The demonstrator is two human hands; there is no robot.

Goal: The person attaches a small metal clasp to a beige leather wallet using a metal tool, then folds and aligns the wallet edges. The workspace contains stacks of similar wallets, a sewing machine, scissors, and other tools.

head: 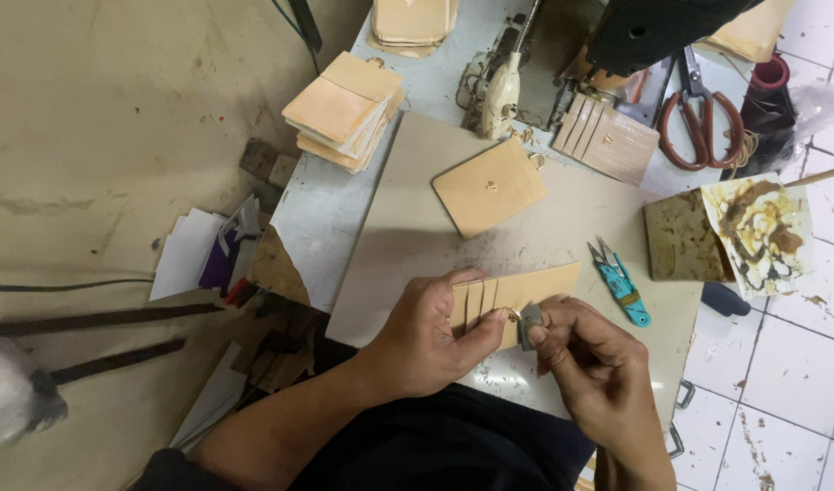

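My left hand grips a tan leather piece with card slots, holding it just above the grey board. My right hand pinches a small grey piece with a gold metal fitting against the leather's lower edge, next to my left thumb. A flat tan leather piece with a gold snap lies on the board farther away.
Blue thread snips lie to the right of my hands. A stack of tan leather pieces sits at the table's left edge. Red-handled scissors, another slotted leather piece, a glue-stained paper and a sewing machine are at the far side.
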